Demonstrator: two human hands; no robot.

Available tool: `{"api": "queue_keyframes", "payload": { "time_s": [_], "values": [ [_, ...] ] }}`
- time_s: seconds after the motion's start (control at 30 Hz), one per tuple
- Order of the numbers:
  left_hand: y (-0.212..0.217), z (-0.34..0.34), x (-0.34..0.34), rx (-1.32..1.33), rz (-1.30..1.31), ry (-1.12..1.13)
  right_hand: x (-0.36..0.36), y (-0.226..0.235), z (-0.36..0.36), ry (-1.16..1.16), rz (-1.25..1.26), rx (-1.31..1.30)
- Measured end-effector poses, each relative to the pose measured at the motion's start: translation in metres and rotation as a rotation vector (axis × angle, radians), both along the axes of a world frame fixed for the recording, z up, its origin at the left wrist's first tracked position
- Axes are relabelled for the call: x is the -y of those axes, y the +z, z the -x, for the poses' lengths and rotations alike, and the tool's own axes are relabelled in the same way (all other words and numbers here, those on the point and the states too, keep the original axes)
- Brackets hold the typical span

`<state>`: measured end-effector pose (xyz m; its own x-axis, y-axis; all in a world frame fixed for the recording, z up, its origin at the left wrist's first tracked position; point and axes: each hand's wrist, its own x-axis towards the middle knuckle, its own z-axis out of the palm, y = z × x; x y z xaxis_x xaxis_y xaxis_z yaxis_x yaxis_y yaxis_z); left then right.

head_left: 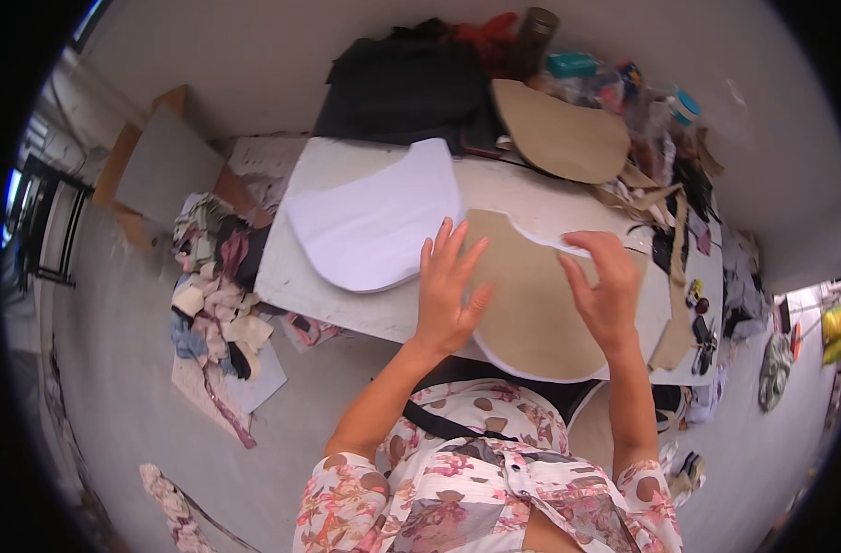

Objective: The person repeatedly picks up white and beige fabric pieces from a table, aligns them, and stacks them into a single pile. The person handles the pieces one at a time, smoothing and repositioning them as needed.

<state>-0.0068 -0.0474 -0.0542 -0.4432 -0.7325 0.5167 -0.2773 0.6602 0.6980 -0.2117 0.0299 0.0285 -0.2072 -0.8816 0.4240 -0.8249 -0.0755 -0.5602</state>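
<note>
A tan, curved panel with a white layer showing along its edge (531, 313) lies flat at the table's near side. My left hand (450, 295) is over the panel's left edge, fingers spread and nothing held. At its upper right edge is my right hand (609, 286), with thumb and bent fingers apart and a gap between them; whether it touches the panel is hard to tell. To the left lies a stack of white pieces of similar curved shape (374, 226), close to my left fingertips. Another tan piece (568, 138) rests at the far side.
Folded black fabric (402, 92) covers the far left of the white table (287, 267). Behind the far tan piece stand a dark cylinder (535, 41) and plastic-wrapped items. Tan strips and small tools (701, 332) line the right edge. Fabric scraps (222, 313) heap on the floor at left.
</note>
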Motion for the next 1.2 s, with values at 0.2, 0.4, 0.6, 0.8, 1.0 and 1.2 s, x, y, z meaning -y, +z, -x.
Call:
{"api": "queue_keyframes", "payload": {
  "time_s": [0.2, 0.4, 0.6, 0.8, 1.0, 1.2],
  "values": [
    [-0.011, -0.098, 0.023, -0.418, -0.156, 0.541, 0.128, -0.039, -0.140, 0.545, -0.127, 0.113],
    [-0.032, -0.162, 0.050, -0.572, -0.301, 0.785, 0.179, -0.099, -0.197, 0.457, -0.114, -0.202],
    [-0.044, -0.169, 0.078, -0.426, -0.283, 0.735, 0.189, -0.101, -0.184, 0.505, -0.320, -0.083],
    [-0.050, -0.158, 0.093, -0.186, -0.084, 0.696, 0.179, -0.090, -0.194, 0.429, -0.215, -0.100],
    [-0.050, -0.165, 0.101, -0.191, -0.155, 0.736, 0.188, -0.104, -0.189, 0.481, -0.239, -0.120],
    [-0.066, -0.156, 0.115, 0.029, -0.083, 0.724, 0.187, -0.100, -0.182, 0.496, -0.262, -0.075]
  ]
}}
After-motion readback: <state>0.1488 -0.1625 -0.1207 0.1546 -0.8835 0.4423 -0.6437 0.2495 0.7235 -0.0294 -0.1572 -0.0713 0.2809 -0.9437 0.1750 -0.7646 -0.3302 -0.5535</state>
